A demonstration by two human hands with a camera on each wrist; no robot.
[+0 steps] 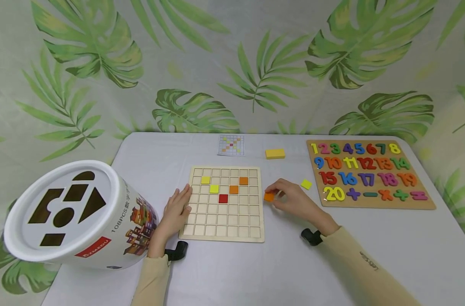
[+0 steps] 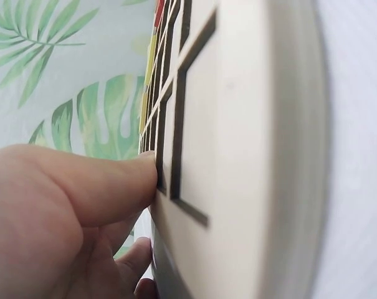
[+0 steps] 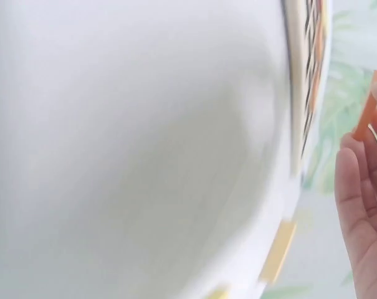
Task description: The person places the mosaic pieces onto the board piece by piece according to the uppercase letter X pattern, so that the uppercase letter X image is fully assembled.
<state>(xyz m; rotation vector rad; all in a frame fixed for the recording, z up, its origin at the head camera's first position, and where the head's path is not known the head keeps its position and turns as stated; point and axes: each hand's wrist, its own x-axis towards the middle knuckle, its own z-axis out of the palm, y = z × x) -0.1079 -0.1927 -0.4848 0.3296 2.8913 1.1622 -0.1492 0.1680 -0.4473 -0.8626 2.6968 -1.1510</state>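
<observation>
Orange tile (image 1: 269, 196) sits pinched in the right hand's (image 1: 293, 200) fingertips, just off the right edge of the wooden grid board (image 1: 224, 225), low over the counter (image 1: 278, 272). In the right wrist view the tile (image 3: 365, 112) shows edge-on between the fingers (image 3: 353, 180). Left hand (image 1: 176, 208) lies flat, fingers straight, against the board's left edge; thumb (image 2: 113, 180) presses the rim. On the board: two yellow tiles, two orange, one red. Loose yellow tile (image 1: 306, 184) lies just right of the right hand. Yellow block (image 1: 275, 153) and pattern card (image 1: 231, 145) beyond the board. Number puzzle (image 1: 370, 174) far right; white bucket (image 1: 75, 216) tipped at left.
</observation>
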